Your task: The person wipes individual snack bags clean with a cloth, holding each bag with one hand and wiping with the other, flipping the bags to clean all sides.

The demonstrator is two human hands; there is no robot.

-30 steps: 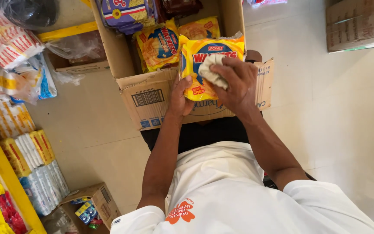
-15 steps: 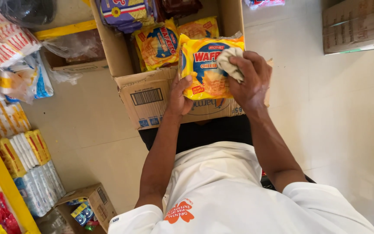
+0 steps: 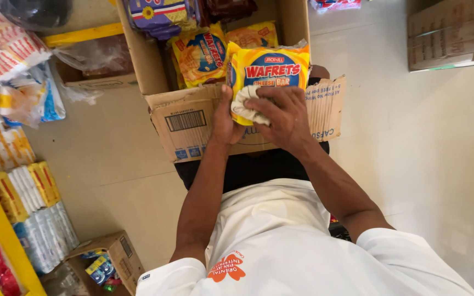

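Note:
A yellow snack packet (image 3: 270, 68) is held upright in front of me over an open cardboard box (image 3: 193, 123). My left hand (image 3: 223, 118) grips the packet's lower left edge. My right hand (image 3: 281, 112) presses a crumpled pale cloth (image 3: 246, 104) against the packet's lower front. Inside the box lie more yellow packets (image 3: 201, 55) and a purple packet (image 3: 157, 13).
Shelves at the left hold stacked packets in red, yellow and white (image 3: 26, 186). A small open carton (image 3: 102, 260) with goods sits on the floor at lower left. Another cardboard box (image 3: 451, 35) lies at upper right on the pale tiled floor.
My right hand with the cloth has moved from the packet's upper right down to its lower left part. The left hand kept its hold.

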